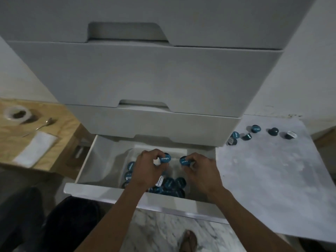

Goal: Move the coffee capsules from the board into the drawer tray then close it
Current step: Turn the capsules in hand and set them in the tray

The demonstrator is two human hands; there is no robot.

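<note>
This looks like a room in a home, maybe a kitchen corner. A tall grey set of drawers (145, 75) stands by a white wall. The floor (163, 233) looks like marble. On a wooden desk (60, 128) to the left lie a spoon (43, 124), a small cup (16, 113) and a white napkin (34, 150). Blue coffee capsules (254, 133) lie on a pale board (272, 179).

A single head-worn wide-angle camera is looking forward and steeply down from above the person's forearms. It is facing the grey stacked drawer unit (145, 75), whose fronts are filling the upper frame at close range. The open white bottom drawer (94, 160) is sitting at frame centre. Straight lines are bowing outward toward the edges. No second view is sharing the scene.
</note>
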